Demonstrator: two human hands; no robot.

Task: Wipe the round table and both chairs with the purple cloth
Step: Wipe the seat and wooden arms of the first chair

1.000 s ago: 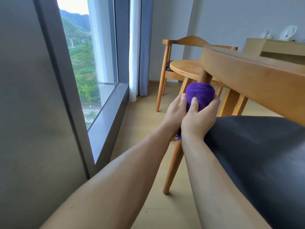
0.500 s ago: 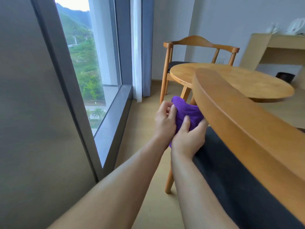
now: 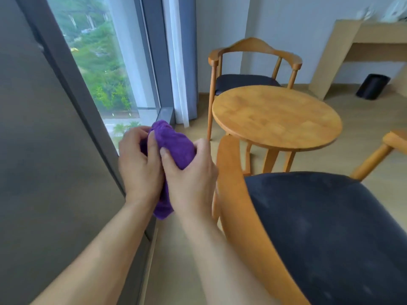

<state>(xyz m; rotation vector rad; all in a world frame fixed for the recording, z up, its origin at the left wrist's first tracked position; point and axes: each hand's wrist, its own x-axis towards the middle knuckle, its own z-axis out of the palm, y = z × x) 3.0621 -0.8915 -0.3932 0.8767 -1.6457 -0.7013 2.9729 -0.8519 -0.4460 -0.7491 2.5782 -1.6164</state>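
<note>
I hold the bunched purple cloth (image 3: 174,144) in front of me with both hands, left of the near chair. My left hand (image 3: 139,166) grips its left side and my right hand (image 3: 190,172) grips its right side; a tail of cloth hangs below my wrists. The near chair (image 3: 237,194), wooden with a dark seat cushion, fills the lower right. Beyond it stands the round wooden table (image 3: 277,117), its top bare. The far chair (image 3: 253,47), same make, stands behind the table against the wall.
A tall window (image 3: 97,69) with a grey frame and sill runs along the left, with pale curtains (image 3: 178,58) at its far end. A light wooden desk (image 3: 352,47) stands at the back right, a black bin (image 3: 373,85) under it.
My view has risen from beside the near chair's armrest to above it, so the seat and tabletop show from above. Both hands lifted the cloth away from the chair and keep working it.
</note>
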